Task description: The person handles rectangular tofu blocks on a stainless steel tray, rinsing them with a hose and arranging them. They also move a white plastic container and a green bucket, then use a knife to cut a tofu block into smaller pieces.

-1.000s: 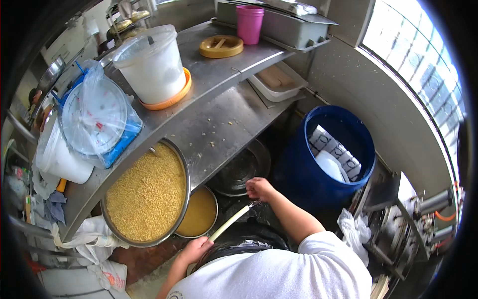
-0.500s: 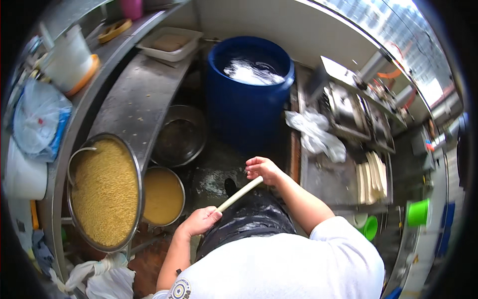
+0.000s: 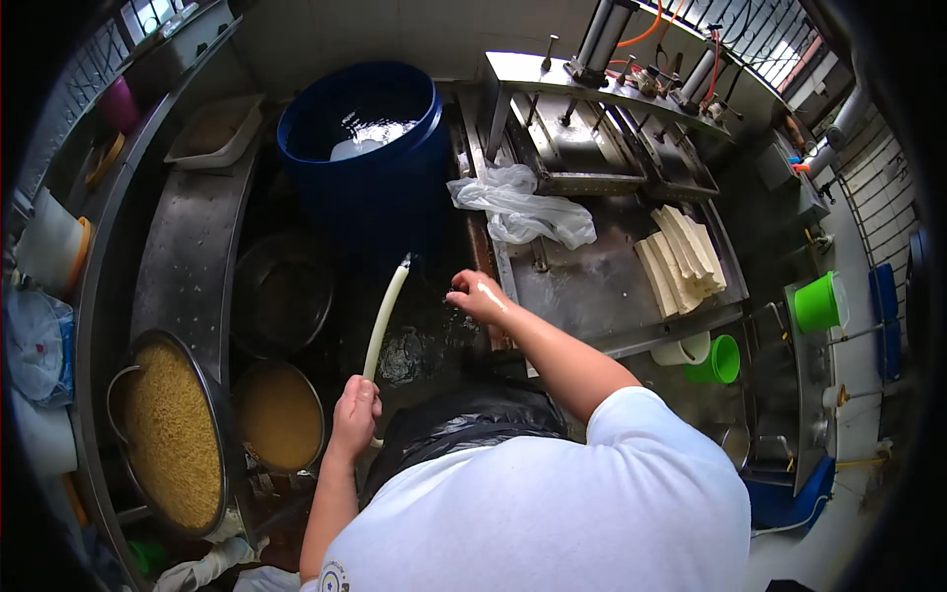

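Note:
My left hand (image 3: 353, 416) is closed around a cream-coloured hose (image 3: 381, 321). The hose rises from my fist in a slight curve, and water shows at its far end, in front of the blue barrel (image 3: 365, 187). A short piece of it also shows below my fist. To the right of the hose, apart from it, my right hand (image 3: 480, 298) hangs in the air with its fingers curled in. Nothing can be seen in that hand, and a wet white streak shines on its back near the wrist. Droplets show beside its fingertips. Water fills much of the barrel.
A pot of yellowish beans or grains (image 3: 178, 434) and a basin of tan liquid (image 3: 281, 414) stand at left. On the right-hand metal table lie a clear plastic bag (image 3: 538, 207) and pale slabs (image 3: 681, 261), below a metal press (image 3: 612, 89). Green buckets (image 3: 723, 359) stand farther right.
The hose has swung from slanting toward my right hand to pointing away from me, its far end free. My right hand has come away from it. The whole view has turned rightward.

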Demonstrator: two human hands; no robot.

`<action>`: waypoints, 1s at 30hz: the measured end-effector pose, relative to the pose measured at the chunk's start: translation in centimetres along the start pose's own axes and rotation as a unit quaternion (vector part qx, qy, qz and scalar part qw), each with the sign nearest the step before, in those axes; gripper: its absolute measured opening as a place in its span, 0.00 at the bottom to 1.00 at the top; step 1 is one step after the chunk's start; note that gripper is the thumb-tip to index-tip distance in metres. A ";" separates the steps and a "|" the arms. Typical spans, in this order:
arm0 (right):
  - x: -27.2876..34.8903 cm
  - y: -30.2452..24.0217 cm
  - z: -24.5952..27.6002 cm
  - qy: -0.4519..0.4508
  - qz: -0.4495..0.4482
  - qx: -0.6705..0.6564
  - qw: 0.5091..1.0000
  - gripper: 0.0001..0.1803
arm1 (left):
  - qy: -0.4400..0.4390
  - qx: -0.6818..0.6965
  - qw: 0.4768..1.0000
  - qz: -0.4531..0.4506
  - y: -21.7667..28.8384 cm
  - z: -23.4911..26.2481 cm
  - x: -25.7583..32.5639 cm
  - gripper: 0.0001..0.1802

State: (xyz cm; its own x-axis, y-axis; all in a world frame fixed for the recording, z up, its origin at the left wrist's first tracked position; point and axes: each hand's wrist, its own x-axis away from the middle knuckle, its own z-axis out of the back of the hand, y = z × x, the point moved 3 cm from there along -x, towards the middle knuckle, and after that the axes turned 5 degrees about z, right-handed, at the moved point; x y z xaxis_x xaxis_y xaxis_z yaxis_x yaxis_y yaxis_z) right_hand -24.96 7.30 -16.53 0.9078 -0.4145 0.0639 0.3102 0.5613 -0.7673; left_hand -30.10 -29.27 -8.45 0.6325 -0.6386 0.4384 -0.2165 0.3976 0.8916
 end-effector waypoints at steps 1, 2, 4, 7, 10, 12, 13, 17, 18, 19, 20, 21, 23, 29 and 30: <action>-1.2 0.7 1.8 -0.004 0.007 0.086 0.996 0.31 | -0.014 0.001 1.000 0.014 1.1 -1.1 -0.1 0.21; -2.4 0.6 3.8 -0.008 0.017 0.170 0.985 0.37 | -0.024 0.002 0.999 0.029 1.8 -2.3 -0.2 0.21; -5.0 0.8 8.0 -0.040 -0.011 0.371 0.928 0.51 | -0.063 -0.012 0.998 0.028 2.8 -4.7 -0.7 0.18; -10.1 6.6 12.1 -0.082 0.062 0.497 0.862 0.56 | -0.081 -0.101 0.991 0.040 4.6 -8.0 -0.3 0.19; -14.7 10.0 13.7 -0.149 0.071 0.518 0.839 0.53 | -0.048 -0.151 0.987 0.023 6.7 -10.3 1.2 0.18; -16.6 11.0 15.2 -0.201 0.045 0.492 0.846 0.67 | -0.006 -0.140 0.989 0.051 7.9 -11.3 2.5 0.17; -17.9 13.6 15.7 -0.194 0.051 0.476 0.856 0.80 | 0.012 -0.133 0.989 0.059 8.6 -11.8 3.1 0.17; -19.3 11.8 14.4 -0.206 0.002 0.405 0.891 0.79 | 0.117 -0.074 0.989 0.047 9.2 -14.1 7.0 0.16; -19.3 12.3 14.7 -0.207 0.016 0.399 0.893 0.70 | 0.136 -0.062 0.988 0.047 9.3 -14.5 7.4 0.16; -20.5 14.6 13.9 -0.184 -0.003 0.314 0.931 0.61 | 0.152 -0.051 0.986 0.046 9.4 -14.9 7.7 0.17; -22.0 19.0 13.3 -0.151 -0.034 0.229 0.961 0.52 | 0.154 -0.041 0.986 0.040 9.4 -15.1 7.5 0.18; -21.4 19.2 12.4 -0.112 -0.025 0.198 0.973 0.39 | 0.169 -0.021 0.984 0.060 8.7 -15.4 8.0 0.21; -18.2 17.6 11.6 -0.078 0.028 0.185 0.979 0.27 | 0.203 -0.058 0.975 0.074 7.5 -15.7 8.2 0.21; -4.9 12.8 19.9 0.159 0.162 0.154 0.962 0.31 | 0.262 -0.154 0.949 0.080 4.3 -16.3 9.2 0.21; -3.0 14.2 21.2 0.158 0.092 0.192 0.964 0.32 | 0.262 -0.159 0.949 0.078 4.2 -16.4 9.7 0.21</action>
State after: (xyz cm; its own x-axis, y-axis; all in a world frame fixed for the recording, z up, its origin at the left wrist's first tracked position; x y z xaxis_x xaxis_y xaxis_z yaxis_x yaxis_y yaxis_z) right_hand -17.28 31.73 -14.12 0.8447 -0.4460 -0.2959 0.2882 0.8448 -0.4508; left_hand -12.71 -22.96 -2.29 0.9119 -0.1731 0.3721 -0.1561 0.6923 0.7046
